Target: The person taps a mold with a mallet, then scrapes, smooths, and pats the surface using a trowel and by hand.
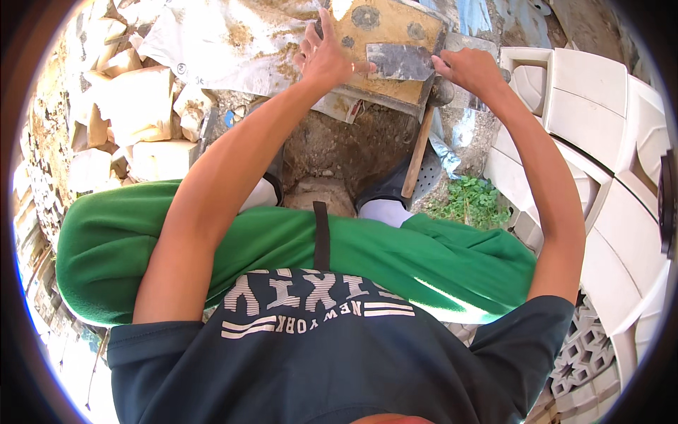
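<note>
A thin grey rectangular plate (400, 62) lies flat on a tan, yellowish block (395, 27) with round grey patches. My left hand (326, 60) is over the block's left side, index finger stretched up and thumb pointing at the plate's left end; whether the thumb touches it I cannot tell. At the plate's right end, my right hand (472, 71) has its fingers curled and its thumb and forefinger at the edge, seemingly pinching it. Below that hand, a hammer (419, 152) with a wooden handle and dark rounded head leans against the block's near right corner.
Broken pale stone blocks (145, 102) are piled at left, beside a dusty white sheet (212, 46). White moulded pieces (590, 88) stack along the right, with a lattice panel (583, 346) lower down. A green plant (470, 201) grows near my dark clog (427, 173).
</note>
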Tool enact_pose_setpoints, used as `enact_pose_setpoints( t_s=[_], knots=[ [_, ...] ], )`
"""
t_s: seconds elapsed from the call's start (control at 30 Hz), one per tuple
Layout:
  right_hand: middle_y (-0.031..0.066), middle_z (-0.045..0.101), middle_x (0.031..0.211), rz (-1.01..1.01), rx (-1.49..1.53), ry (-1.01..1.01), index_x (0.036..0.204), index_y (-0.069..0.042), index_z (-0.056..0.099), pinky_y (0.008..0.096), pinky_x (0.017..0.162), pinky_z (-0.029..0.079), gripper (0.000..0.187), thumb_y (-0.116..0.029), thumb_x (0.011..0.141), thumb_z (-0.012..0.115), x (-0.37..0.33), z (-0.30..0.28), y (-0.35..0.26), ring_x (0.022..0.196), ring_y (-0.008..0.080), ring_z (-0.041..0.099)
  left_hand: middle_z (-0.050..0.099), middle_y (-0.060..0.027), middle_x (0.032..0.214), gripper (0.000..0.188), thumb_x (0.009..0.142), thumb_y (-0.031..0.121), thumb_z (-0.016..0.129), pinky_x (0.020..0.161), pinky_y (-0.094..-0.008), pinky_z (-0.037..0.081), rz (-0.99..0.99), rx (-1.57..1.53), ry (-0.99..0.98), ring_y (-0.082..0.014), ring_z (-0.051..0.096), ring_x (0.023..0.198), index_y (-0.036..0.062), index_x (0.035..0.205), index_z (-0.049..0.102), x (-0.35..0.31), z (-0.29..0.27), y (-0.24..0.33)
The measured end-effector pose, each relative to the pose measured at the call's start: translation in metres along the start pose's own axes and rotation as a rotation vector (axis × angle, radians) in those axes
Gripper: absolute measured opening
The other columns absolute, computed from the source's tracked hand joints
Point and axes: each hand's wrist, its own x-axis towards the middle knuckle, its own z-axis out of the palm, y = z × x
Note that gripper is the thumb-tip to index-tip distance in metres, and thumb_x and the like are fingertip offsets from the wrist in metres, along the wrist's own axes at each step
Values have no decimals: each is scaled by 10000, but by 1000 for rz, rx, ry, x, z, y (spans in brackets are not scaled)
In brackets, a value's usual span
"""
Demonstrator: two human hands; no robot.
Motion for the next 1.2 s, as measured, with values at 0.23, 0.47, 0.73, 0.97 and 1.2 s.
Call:
enact_pose_setpoints(
  t_s=[0.23,0.47,0.73,0.97,1.2],
  knots=[
    [164,688,734,202,27,-146,888,-123,720,496,676,538,482,-487,1015,430,-12,-26,-6,740,371,685,293,-228,1596,1006,840,543,754,1157,-557,236,115,-102,230,-408,369,1417,60,1575,265,10,16,-16],
    [218,705,827,518,303,-155,959,-81,732,506,765,532,557,-529,1019,406,-83,-37,6,825,426,676,614,-12,1328,275,979,293,586,1125,-471,308,891,119,471,-250,494,1306,147,1186,692,4,17,-38],
    [216,691,805,575,373,-269,898,-42,705,486,731,506,567,-533,1019,447,-119,-63,-20,795,413,664,709,23,1154,262,932,374,643,1054,-475,385,836,227,381,-245,607,1157,179,1045,778,2,25,-26],
    [207,663,742,568,439,-179,858,-32,684,482,692,492,583,-539,1020,445,-128,-40,-19,729,405,641,710,21,1097,203,915,332,671,1002,-456,407,948,161,374,-253,632,1063,168,970,777,4,23,-32],
    [211,663,734,563,452,-156,840,-20,673,484,694,498,605,-548,1021,440,-124,-34,-15,730,416,640,688,-48,1103,212,959,284,598,984,-446,399,798,99,379,-278,601,1109,128,1046,712,12,26,-37]
  ],
)
